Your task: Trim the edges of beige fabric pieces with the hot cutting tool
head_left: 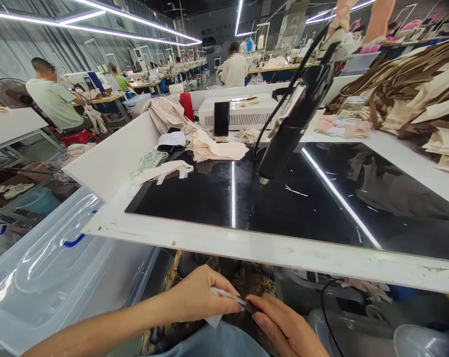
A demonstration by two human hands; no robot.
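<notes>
Below the table edge, over the lap, my left hand [205,295] pinches a small folded piece of white material [224,293], with a pale flap [213,321] hanging under the fingers. Close on its right, my right hand [280,322] has its fingers closed round a thin dark metal tool [248,304]. The tool's tip meets the white material between the two hands. Most of the tool is hidden by the fingers, so its kind cannot be made out.
A black device [291,124] with a cable hangs over the glossy black panel [209,198] on the white table [269,248]. Pale fabric pieces [217,148] and a phone [221,119] lie behind. A clear lidded bin [49,277] stands left. Other people sit farther back.
</notes>
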